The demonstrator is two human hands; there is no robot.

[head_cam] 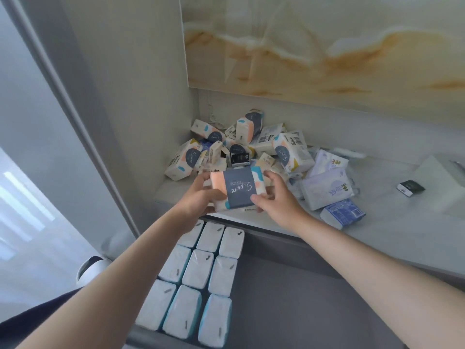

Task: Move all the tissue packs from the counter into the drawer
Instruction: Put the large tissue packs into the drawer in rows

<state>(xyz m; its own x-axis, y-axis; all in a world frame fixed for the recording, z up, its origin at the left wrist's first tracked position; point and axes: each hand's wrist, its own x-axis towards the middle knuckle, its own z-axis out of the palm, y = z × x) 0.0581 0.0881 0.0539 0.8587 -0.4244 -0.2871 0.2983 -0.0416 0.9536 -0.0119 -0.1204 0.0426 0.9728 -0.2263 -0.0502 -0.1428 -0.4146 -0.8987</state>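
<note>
We find both hands engaged on one tissue pack (235, 191), held just above the near edge of the desk (402, 230). The left hand (198, 197) grips the pack's left end, fingers curled round it. The right hand (275, 197) pinches the right end, thumb on the near face and fingers over the far edge. Neither hand is free. The pack has not yet been lowered into the drawer.

Below the hands and towards us, the drawer (302, 298) stands open. We count nine stowed packs (198, 269) on end in three rows of three, tight against its left side. The drawer floor under the right forearm is bare.

Just beyond the hands lies a loose pile (251, 142) of patterned packs, heaped into the back corner, with a small black box (240, 158) among them. Right of the right hand we note several pale lilac packs (324, 187) and a blue pack (342, 214). Farther right sits a second small black item (410, 188).

Assessment: the task is under way and, in our judgement, not yet half done. One pack is in transit, and well over a dozen are still on the desk. The pile overlaps too much for an exact count. The drawer appears to have ample room.
</note>
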